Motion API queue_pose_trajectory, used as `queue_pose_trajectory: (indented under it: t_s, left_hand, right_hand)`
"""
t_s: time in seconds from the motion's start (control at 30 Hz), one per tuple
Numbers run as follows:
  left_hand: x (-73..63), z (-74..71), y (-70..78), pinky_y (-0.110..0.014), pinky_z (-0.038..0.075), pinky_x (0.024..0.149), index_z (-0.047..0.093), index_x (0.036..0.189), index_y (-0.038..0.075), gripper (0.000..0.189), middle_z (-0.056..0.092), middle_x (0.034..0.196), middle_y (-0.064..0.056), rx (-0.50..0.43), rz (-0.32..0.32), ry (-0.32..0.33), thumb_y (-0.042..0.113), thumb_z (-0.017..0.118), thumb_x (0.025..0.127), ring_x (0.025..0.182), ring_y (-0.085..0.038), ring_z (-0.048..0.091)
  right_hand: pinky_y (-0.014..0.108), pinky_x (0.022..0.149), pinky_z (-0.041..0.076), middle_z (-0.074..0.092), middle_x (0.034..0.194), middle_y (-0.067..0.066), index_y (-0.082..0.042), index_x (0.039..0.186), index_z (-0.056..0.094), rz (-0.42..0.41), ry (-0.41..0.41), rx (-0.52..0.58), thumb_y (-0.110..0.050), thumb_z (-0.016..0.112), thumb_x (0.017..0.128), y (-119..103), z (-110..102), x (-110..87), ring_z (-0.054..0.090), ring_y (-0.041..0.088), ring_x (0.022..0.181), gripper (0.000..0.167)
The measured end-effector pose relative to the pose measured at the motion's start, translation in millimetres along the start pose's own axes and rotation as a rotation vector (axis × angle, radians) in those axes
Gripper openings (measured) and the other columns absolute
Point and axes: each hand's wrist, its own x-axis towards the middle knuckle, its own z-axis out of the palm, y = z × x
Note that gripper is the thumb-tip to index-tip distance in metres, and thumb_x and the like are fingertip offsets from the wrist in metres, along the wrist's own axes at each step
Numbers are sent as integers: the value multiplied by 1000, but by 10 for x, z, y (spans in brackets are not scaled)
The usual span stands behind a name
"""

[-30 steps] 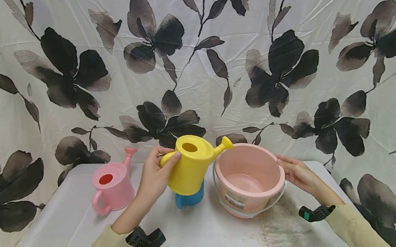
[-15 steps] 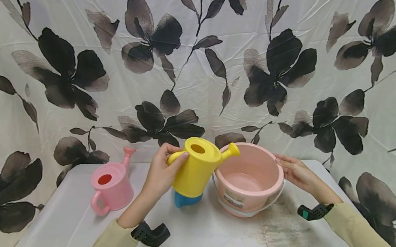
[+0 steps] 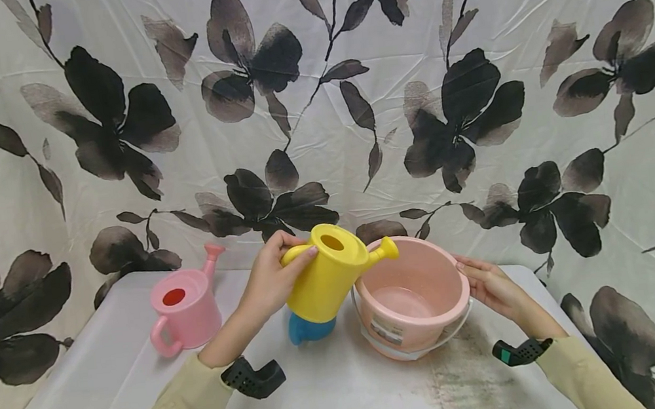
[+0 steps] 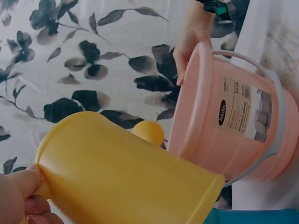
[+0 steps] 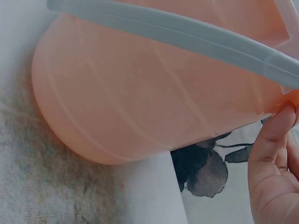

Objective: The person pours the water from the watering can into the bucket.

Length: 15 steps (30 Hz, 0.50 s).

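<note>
My left hand [image 3: 272,277] grips the handle of a yellow watering can [image 3: 320,284], thumb on top. The can is raised and tilted to the right, its spout [image 3: 384,250] over the left part of the pink bucket's [image 3: 420,337] mouth. In the left wrist view the can's side [image 4: 126,172] fills the lower middle. My right hand [image 3: 498,287] holds the bucket's right rim, thumb [image 5: 278,123] against the outside just under the edge. The bucket stands on the table with its pale handle [image 5: 177,37] hanging down. No water shows in the bucket.
A pink watering can [image 3: 196,312] stands at the left of the white table [image 3: 322,396]. Behind the raised can sits a blue object [image 3: 310,330], mostly hidden. A flower-printed cloth [image 3: 359,162] hangs behind the table. A brownish stain [image 3: 468,375] marks the surface in front of the bucket.
My left hand has moved right with the yellow watering can and tipped it a little more, bringing the spout further over the bucket. The right hand stays at the rim.
</note>
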Motion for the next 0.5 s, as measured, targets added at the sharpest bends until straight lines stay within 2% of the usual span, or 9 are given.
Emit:
queue_pose_trajectory:
  t_s: [0.27, 0.5]
  left_hand:
    - [41, -13, 85, -31, 54, 78, 53, 112, 3, 28, 67, 109, -16, 16, 24, -29, 19, 65, 92, 88, -21, 63]
    - [72, -44, 148, -32, 55, 78, 53, 112, 3, 30, 65, 108, -15, 75, 4, -57, 22, 65, 92, 86, -22, 62]
  right_hand:
    - [19, 87, 52, 66, 111, -16, 13, 148, 2, 1, -7, 15, -16, 41, 103, -1, -9, 4, 63, 0, 105, 66]
    - [20, 88, 52, 66, 111, -15, 13, 148, 1, -3, -13, 12, -16, 42, 103, 6, -9, 11, 63, 1, 105, 67]
